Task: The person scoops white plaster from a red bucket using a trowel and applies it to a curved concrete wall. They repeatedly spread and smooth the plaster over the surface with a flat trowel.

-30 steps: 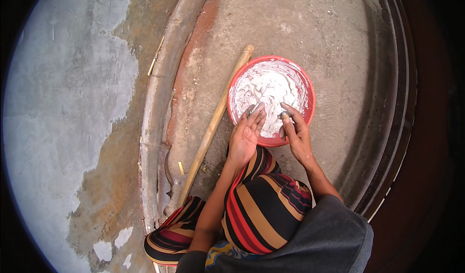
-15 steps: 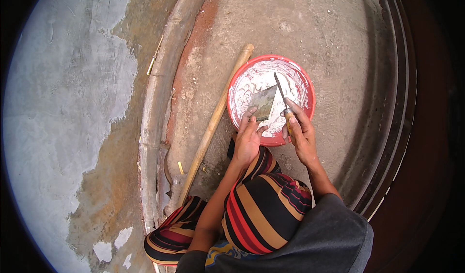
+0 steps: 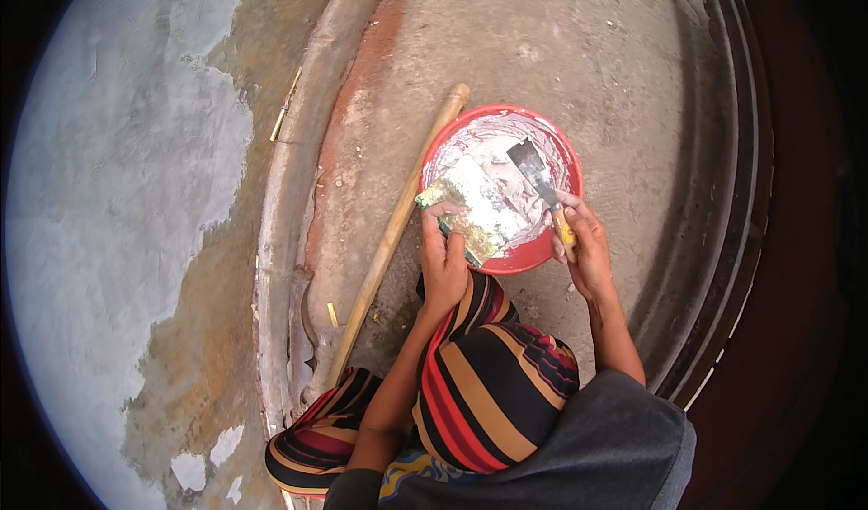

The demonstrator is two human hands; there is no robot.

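Note:
My left hand (image 3: 444,270) grips the near left edge of a flat rectangular plate (image 3: 475,204), tilted over the basin. White smears cover much of its face, and its edge looks greenish. In my right hand (image 3: 591,250) is a putty knife (image 3: 532,168), held by its yellowish handle with the grey blade pointing away from me. The blade is just right of the plate, apart from it. Below both tools stands a round red basin (image 3: 576,159) holding white paste (image 3: 495,137). The plate hides the basin's left near part.
A wooden pole (image 3: 399,225) lies left of the basin, passing close to its rim. Farther left runs a raised curb (image 3: 287,180), with a grey-patched surface (image 3: 127,166) beyond. A dark curved rail (image 3: 737,193) borders the right. My striped-clothed knee (image 3: 493,397) is near the basin.
The plate has turned so its white-smeared face shows, and it has shifted left and nearer. The putty knife has rotated to show its flat blade, and my right hand has moved slightly right.

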